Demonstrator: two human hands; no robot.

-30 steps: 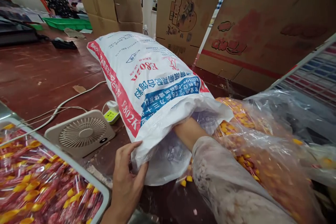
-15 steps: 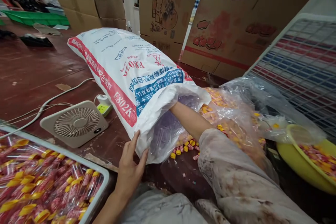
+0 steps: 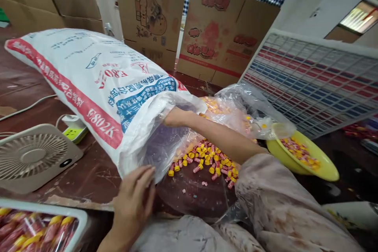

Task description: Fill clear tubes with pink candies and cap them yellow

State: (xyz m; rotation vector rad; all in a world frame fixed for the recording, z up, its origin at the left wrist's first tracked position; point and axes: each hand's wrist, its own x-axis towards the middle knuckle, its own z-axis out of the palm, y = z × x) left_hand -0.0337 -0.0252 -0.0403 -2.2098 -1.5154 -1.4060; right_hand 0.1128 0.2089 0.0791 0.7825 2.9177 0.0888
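Observation:
A white woven sack with red and blue print lies on the brown table, its mouth facing me. My right hand reaches into that mouth; its fingers are hidden behind the sack's upper lip. Clear plastic pieces show inside the opening. At the lower lip, my left hand has its fingers curled against the sack's edge. Below my right forearm lies a spread of small pink candy tubes with yellow caps. More of them fill a clear plastic bag behind.
A beige fan and a green power socket stand left of the sack. At the lower left is a white tray of capped tubes. A yellow basin, a wire rack and cardboard sheets stand right and behind.
My view has turned right, so the sack and fan appear further left. More loose candy tubes show under my right forearm. The fingers of my left hand are more curled than before.

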